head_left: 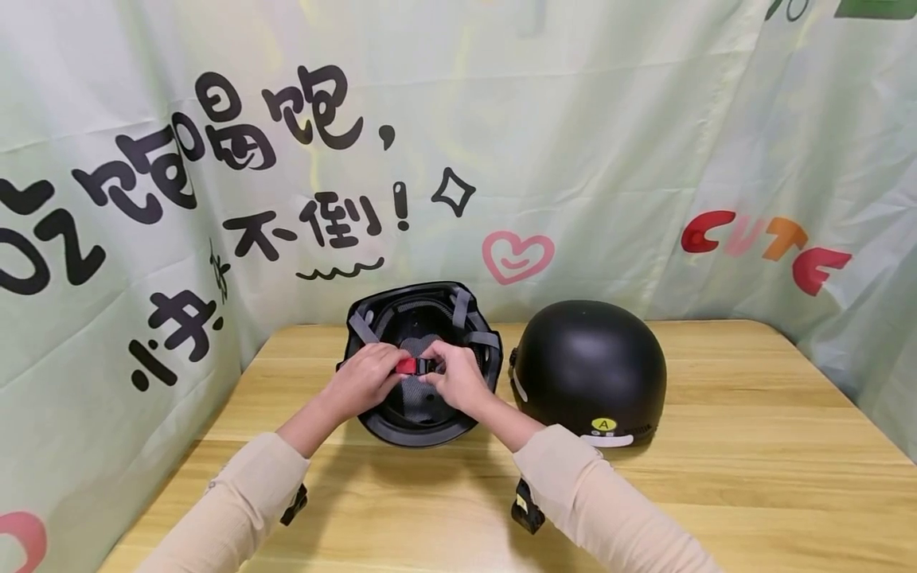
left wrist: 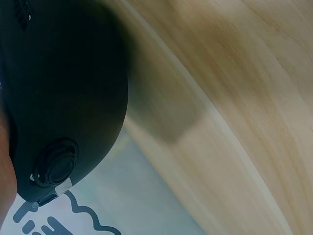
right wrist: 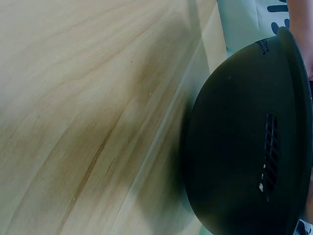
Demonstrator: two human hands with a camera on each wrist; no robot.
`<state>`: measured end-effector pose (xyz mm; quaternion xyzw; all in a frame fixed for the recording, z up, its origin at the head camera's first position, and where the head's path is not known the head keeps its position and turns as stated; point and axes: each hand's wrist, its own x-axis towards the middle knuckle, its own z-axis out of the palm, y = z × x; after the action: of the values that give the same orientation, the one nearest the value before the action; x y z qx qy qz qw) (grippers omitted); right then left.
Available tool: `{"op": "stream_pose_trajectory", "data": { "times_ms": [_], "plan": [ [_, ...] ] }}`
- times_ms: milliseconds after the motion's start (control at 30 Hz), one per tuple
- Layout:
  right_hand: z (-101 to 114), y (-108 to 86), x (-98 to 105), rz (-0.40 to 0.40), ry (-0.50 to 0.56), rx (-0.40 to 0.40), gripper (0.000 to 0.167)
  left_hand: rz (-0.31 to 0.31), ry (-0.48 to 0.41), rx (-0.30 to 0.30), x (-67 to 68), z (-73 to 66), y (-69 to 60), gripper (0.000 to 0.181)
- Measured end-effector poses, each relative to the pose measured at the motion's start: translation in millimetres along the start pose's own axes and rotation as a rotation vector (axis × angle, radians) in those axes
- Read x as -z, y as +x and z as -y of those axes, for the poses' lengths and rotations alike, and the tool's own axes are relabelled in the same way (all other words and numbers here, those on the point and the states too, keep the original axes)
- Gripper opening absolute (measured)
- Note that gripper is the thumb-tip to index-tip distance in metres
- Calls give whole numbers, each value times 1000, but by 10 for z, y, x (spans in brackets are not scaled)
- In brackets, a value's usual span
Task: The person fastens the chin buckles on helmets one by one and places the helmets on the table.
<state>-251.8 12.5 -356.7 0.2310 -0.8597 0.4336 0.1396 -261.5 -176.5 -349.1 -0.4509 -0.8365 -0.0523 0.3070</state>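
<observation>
An upturned black helmet (head_left: 430,434) lies on the table with its padded inside facing up and grey straps showing. Over its opening, my left hand (head_left: 364,378) pinches the red part of the chin strap buckle (head_left: 406,366). My right hand (head_left: 458,376) holds the black part of that buckle between thumb and fingers. The two buckle parts meet end to end; whether they are locked cannot be made out. Both wrist views show mostly the helmet's outer shell (left wrist: 73,88), with a vent (right wrist: 270,156) on it in the right wrist view.
A second black helmet (head_left: 591,374) stands dome up just right of the first, with a yellow "A" sticker (head_left: 604,424). Both are on a wooden table (head_left: 774,446). A printed curtain (head_left: 595,159) hangs behind and at the sides.
</observation>
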Motion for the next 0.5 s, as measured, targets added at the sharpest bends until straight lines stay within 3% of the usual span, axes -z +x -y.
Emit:
{"op": "stream_pose_trajectory", "data": {
  "times_ms": [233,500],
  "plan": [
    [7,6,24,35,20,18,18,-55,14,-5,-41,10,-27,34],
    [40,40,71,71,-112,85,20,-85,50,14,-55,50,-15,39]
  ]
}}
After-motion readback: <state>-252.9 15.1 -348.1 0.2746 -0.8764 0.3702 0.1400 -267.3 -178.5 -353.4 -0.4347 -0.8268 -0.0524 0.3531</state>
